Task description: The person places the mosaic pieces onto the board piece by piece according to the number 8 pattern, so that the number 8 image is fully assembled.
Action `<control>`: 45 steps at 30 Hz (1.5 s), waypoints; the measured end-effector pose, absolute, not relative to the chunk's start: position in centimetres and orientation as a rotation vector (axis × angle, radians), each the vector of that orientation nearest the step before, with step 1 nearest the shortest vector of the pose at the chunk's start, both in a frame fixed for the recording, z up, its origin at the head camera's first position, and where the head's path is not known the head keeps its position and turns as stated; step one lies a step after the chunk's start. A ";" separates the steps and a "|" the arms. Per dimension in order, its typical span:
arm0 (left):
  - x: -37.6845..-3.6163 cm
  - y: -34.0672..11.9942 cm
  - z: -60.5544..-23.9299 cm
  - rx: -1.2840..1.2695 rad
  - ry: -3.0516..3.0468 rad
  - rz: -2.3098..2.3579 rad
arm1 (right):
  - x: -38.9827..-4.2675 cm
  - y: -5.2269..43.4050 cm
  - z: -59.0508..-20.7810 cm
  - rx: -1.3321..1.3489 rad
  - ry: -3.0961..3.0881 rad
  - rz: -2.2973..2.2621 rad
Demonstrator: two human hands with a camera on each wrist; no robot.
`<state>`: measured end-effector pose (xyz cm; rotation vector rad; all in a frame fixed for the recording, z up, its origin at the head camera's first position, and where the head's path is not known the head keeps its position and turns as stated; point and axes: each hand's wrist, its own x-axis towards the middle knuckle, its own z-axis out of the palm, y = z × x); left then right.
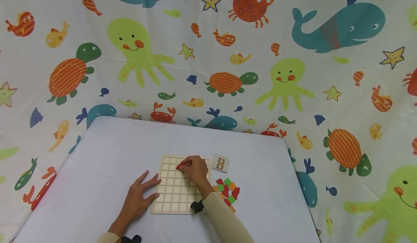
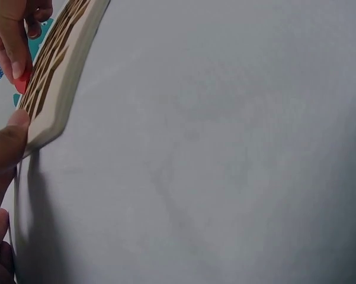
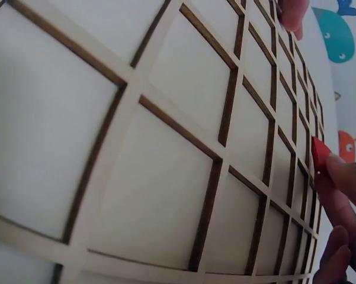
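Note:
A pale wooden grid board (image 1: 174,196) lies on the white table (image 1: 107,152). My right hand (image 1: 194,168) reaches over its far rows and pinches a small red tile (image 1: 178,167) against the board; the red tile (image 3: 319,155) and grid board (image 3: 183,136) fill the right wrist view, with fingertips (image 3: 343,177) on the tile. My left hand (image 1: 140,196) lies flat with spread fingers on the table, touching the board's left edge. In the left wrist view a fingertip (image 2: 15,124) presses the board's rim (image 2: 53,89), and the red tile (image 2: 22,81) shows beyond.
A heap of red, green and orange tiles (image 1: 228,191) lies right of the board. A small pattern card (image 1: 220,163) sits beyond it. The table's edges are near; a sea-creature cloth (image 1: 208,54) hangs behind.

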<state>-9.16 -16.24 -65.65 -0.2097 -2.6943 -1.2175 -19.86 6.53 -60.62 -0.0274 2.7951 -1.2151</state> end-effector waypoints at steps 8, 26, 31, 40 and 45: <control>-9.3 -16.2 -65.6 -0.179 -2.721 -1.210 | -19.9 6.3 -60.4 -0.012 2.814 -1.163; -9.1 -16.0 -65.2 -0.133 -2.750 -1.232 | -18.4 9.6 -59.8 -0.108 2.819 -1.382; -9.1 -15.9 -65.1 -0.140 -2.738 -1.233 | -17.4 13.0 -59.1 -0.048 2.802 -1.468; -9.2 -16.0 -65.1 -0.166 -2.720 -1.219 | -16.2 19.3 -59.1 0.206 2.861 -1.484; -9.3 -16.1 -65.1 -0.148 -2.745 -1.221 | -15.5 21.3 -59.2 0.304 2.927 -1.384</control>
